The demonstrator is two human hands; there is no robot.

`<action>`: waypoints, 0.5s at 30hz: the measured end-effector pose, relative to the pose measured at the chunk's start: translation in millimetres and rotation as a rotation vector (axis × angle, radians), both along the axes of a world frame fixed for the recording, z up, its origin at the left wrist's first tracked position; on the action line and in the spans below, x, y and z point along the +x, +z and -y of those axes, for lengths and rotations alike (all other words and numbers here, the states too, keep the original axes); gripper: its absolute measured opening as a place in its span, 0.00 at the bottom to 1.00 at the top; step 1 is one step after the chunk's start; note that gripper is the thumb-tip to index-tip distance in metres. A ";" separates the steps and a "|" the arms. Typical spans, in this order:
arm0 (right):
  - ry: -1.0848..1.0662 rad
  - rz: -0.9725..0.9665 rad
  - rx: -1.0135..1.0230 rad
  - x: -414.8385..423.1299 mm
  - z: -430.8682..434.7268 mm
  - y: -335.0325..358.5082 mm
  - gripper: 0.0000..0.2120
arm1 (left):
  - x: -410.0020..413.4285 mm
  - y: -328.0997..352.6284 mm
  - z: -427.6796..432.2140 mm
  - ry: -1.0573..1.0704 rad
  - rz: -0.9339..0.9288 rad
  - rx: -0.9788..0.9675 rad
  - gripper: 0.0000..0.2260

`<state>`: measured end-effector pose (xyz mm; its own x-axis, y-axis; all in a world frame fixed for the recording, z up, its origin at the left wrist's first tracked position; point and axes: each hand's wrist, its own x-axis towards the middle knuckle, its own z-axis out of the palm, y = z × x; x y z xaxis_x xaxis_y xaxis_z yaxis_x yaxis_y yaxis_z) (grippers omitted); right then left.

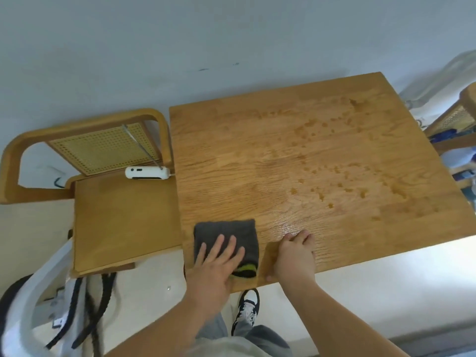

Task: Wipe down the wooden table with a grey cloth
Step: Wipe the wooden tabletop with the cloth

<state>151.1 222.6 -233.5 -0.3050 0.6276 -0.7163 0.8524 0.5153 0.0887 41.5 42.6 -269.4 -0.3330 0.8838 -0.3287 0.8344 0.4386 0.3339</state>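
1. A pale blue-grey wall point(180, 42) stands behind the wooden table point(231, 161), whose far edge sits close against it.
2. The right half of the table is speckled with wet droplets point(334, 176), scattered from the far right corner down toward the middle. The wood nearer me has a damp sheen.
3. The grey cloth point(226, 233) lies folded into a rough square at the table's near left corner, just inside both edges. A yellow-green and black strip shows along its near side.
4. My left hand point(213, 269) is laid flat on the cloth, palm down, fingers straight and fanned apart, pressing on its near half.
5. My right hand point(293, 258) rests on the bare wood just right of the cloth, not touching it. Its fingers are bent with the tips on the tabletop, the thumb lies down by the near edge, and it holds nothing.
6. To the left, a wooden chair point(121, 217) with a cane back is pulled up against the table's side. A small white device point(147, 173) lies on its seat by the backrest.
7. Part of a second cane chair point(456, 117) shows at the right edge.
8. Below the table's near edge I can see my dark-and-white shoe point(247, 311) on the light floor, and a white bag point(31, 305) with dark straps sits at lower left.
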 end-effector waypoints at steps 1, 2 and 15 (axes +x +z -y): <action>0.007 0.000 0.013 0.2 0.0 -0.6 0.63 | -1.5 -3.2 10.7 -0.155 0.034 0.020 0.35; 0.014 0.001 0.023 0.6 0.3 -1.4 0.63 | -14.5 -7.8 18.5 -0.294 0.024 0.033 0.36; 0.076 -0.028 0.117 5.2 1.4 -9.9 0.47 | 19.8 11.4 10.1 -0.171 -0.002 -0.087 0.33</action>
